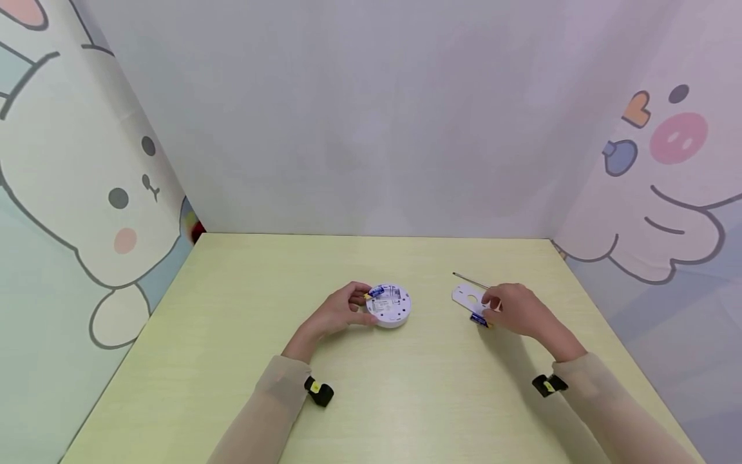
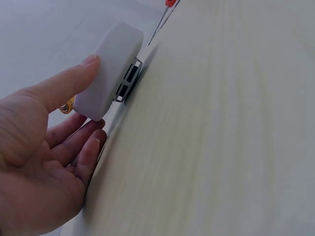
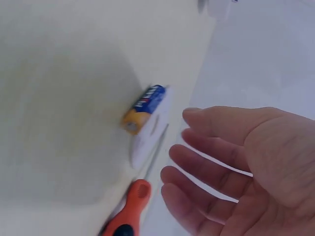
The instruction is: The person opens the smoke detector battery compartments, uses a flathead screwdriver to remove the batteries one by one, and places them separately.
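My left hand (image 1: 342, 310) holds a round white smoke alarm (image 1: 394, 312) by its edge, thumb on the near side. Its back faces up, showing a battery recess. A blue and yellow battery (image 1: 375, 292) lies at its upper left rim, by my fingers; the left wrist view shows only the battery's yellow end (image 2: 66, 106). My right hand (image 1: 516, 309) hovers with loosely bent, parted fingers over a white plate (image 1: 464, 296) with a round hole. Beside the plate lies a second battery (image 3: 143, 109), apart from my fingers in the right wrist view.
A screwdriver (image 3: 132, 209) with an orange handle lies behind the plate; my right hand covers its handle in the head view. A pale wooden table (image 1: 232, 386) bears everything. A grey-white backdrop (image 1: 371, 129) rises at its far edge, with cartoon-printed cloth on both sides.
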Demonstrator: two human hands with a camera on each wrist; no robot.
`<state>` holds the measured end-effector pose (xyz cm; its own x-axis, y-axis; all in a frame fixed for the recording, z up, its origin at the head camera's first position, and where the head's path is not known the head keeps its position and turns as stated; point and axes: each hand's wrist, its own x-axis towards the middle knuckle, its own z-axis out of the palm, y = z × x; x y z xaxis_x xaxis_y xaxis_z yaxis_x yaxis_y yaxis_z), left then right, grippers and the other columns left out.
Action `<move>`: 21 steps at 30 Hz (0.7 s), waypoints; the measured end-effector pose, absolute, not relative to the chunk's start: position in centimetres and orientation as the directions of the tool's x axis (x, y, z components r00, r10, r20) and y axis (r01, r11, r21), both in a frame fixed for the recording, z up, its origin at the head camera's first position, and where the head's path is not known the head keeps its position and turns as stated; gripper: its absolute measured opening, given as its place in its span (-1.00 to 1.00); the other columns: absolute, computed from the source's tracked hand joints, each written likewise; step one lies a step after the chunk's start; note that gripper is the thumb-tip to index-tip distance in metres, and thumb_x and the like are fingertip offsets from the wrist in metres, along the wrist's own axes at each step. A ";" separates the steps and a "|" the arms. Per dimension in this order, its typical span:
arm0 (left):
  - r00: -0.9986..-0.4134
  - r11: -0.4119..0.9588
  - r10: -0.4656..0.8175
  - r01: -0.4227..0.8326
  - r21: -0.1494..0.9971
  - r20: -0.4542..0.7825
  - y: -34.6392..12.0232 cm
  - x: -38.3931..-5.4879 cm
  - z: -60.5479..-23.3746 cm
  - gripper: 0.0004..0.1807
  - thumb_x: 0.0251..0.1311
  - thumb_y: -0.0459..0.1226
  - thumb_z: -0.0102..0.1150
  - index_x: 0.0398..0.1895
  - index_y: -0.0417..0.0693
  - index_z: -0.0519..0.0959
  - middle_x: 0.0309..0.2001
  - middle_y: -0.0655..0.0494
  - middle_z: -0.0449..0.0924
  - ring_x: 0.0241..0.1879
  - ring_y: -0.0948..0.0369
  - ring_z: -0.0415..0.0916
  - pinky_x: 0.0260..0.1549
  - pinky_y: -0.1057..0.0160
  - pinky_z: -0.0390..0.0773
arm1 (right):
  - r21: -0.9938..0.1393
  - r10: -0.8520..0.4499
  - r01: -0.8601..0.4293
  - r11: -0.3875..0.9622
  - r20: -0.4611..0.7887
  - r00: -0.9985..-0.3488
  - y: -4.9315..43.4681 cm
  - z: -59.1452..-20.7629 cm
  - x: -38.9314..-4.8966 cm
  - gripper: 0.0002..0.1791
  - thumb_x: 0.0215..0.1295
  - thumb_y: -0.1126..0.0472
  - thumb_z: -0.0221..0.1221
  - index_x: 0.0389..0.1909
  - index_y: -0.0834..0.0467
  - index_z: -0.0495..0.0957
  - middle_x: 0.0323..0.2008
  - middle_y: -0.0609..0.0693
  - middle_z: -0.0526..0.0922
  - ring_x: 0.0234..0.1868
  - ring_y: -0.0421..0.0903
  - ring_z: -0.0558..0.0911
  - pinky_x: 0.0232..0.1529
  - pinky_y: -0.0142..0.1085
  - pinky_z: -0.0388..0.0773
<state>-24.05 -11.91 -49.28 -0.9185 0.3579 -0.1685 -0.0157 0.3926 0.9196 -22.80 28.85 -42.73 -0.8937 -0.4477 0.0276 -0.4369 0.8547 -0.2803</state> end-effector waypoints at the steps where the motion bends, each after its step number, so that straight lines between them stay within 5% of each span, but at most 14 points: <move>1: -0.920 0.392 0.353 -0.022 0.920 -0.172 -11.9 -24.1 -49.3 -0.18 0.08 -0.15 0.68 0.41 0.03 0.48 0.22 0.08 0.59 0.16 0.09 0.52 0.28 0.01 0.52 | -0.290 -0.456 -0.447 0.846 0.039 -0.889 28.6 -42.5 -23.0 -0.84 0.26 0.30 0.44 -0.17 0.24 0.75 -0.36 -0.09 0.70 -0.34 -0.18 0.60 -0.28 -0.20 0.60; 21: -0.918 0.376 0.357 -0.030 0.926 -0.175 -11.9 -24.0 -49.3 -0.21 0.10 -0.18 0.67 0.41 0.02 0.49 0.23 0.08 0.60 0.16 0.09 0.53 0.29 0.01 0.53 | -0.422 -0.619 -0.637 0.645 0.201 -0.759 18.3 -42.1 -26.7 -0.69 0.28 0.31 0.49 0.02 0.17 0.73 -0.09 0.02 0.77 -0.10 0.06 0.73 -0.08 -0.10 0.73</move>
